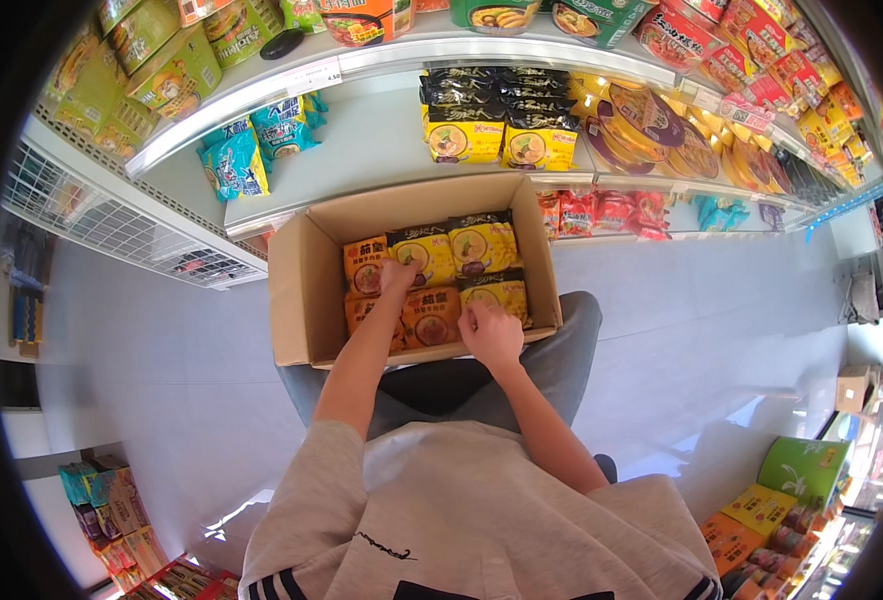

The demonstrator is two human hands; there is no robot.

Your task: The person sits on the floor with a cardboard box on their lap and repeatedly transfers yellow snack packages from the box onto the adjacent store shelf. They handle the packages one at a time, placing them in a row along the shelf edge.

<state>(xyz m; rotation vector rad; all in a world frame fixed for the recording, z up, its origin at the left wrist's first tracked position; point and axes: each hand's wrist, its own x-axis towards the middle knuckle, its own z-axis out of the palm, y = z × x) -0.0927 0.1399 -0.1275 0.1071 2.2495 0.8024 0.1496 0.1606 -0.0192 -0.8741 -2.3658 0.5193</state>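
An open cardboard carton (289, 289) rests on my lap, holding instant noodle packets. My left hand (399, 276) reaches inside, its fingers on the lower left of a black-and-yellow noodle packet (434, 259). Just to its left lies an orange noodle packet (363, 256). My right hand (492, 330) has curled fingers at the lower part of another black-and-yellow packet (513, 294), beside an orange packet (430, 319). Whether either hand grips a packet is hidden by the fingers. A third black-and-yellow packet (486, 244) sits in the carton's far right corner.
Ahead, a white shelf (366, 142) carries rows of black-and-yellow packets (464, 139), blue packets (235, 161) at left and round noodle bowls (636, 124) at right. An upper shelf edge (276, 86) overhangs it. Below left stands a wire-mesh panel (126, 206).
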